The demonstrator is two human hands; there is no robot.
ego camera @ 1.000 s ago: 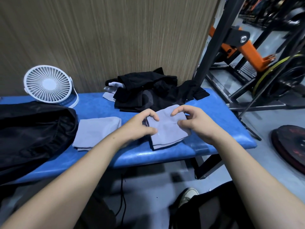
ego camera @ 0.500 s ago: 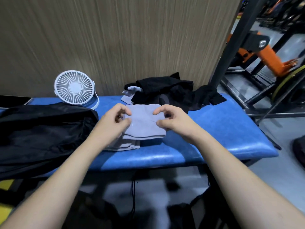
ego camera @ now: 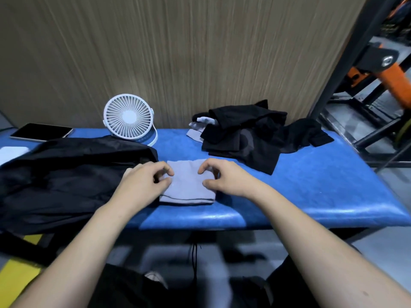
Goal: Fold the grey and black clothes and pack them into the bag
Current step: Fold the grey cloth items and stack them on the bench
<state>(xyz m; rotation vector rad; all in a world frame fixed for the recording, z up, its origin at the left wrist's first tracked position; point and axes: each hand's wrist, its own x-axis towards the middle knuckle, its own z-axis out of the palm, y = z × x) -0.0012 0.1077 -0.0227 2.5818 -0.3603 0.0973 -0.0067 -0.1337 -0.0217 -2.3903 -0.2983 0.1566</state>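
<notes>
My forearms (ego camera: 93, 245) are bare, no sleeves showing. Below I see dark trousers (ego camera: 124, 287) and a pale shoe (ego camera: 155, 277)

Wood-grain wall panel (ego camera: 178, 52), blue padded bench (ego camera: 322, 185), grey floor (ego camera: 395, 241), black and orange gym frame (ego camera: 378, 63)

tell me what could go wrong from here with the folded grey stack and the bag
1. The folded grey cloth stack sits close to the padded blue bench's front edge; a careless lift may drop it to the floor.
2. Both hands, left hand and right hand, pinch only its sides, so the layers might unfold.
3. The black fabric bag lies slumped, mouth unclear; packing may snag.
</notes>
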